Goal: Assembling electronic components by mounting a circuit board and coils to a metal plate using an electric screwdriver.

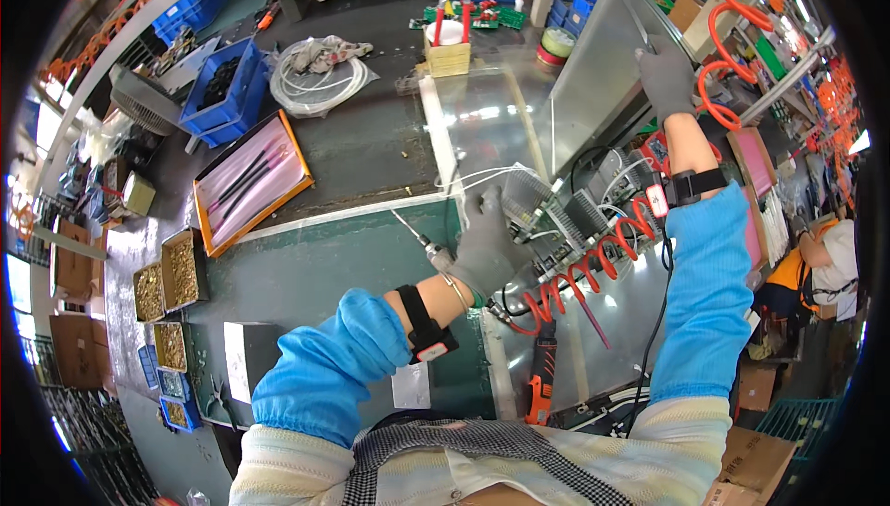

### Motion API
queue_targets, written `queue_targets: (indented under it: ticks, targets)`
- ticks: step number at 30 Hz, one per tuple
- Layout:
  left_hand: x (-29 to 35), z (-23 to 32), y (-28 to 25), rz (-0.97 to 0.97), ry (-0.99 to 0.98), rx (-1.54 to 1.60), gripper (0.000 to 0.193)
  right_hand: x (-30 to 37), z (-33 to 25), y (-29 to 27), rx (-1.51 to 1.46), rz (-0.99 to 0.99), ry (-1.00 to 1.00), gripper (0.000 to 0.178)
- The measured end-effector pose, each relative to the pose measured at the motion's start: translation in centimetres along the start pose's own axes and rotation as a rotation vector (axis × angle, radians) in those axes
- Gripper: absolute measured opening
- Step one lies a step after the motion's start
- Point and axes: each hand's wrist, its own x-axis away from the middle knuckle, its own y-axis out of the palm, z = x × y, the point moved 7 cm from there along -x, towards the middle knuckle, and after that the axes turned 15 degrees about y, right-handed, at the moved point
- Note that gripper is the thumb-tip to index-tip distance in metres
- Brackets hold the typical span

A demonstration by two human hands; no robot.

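My left hand [487, 246], in a grey glove, is closed around a screwdriver [429, 245] with a long thin bit that points up and left. The tool's body is hidden under the palm. Beside the fingers lies an assembly with finned heat sinks [581, 214], boards and white wires. My right hand [666, 78], gloved too, is raised at the far right, its fingers bent over the top edge of a large metal panel [593, 80]. That panel stands tilted behind the assembly. A red coiled hose [607, 260] runs across the assembly between my arms.
An orange-and-black power tool [542, 381] lies close to my body. To the left are an orange-rimmed tray [298, 183] with dark tools, screw bins [183, 270] and a blue crate [250, 107]. Another red coiled hose [718, 66] hangs beside my right hand. Another person [820, 265] is at far right.
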Motion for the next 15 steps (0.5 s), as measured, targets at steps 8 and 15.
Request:
queue_targets:
  ticks: [8, 15]
  targets:
    - [3.1, -2.2, -4.1, -0.158, 0.179, 0.152, 0.087, 3.7, -4.9, 1.4, -0.577, -0.012, -0.418, 0.025]
    - [14.6, -9.4, -13.4, 0.036, -0.015, 0.511, 0.063, 16.2, -16.0, -2.5, -0.619, -0.26, -1.023, 0.027]
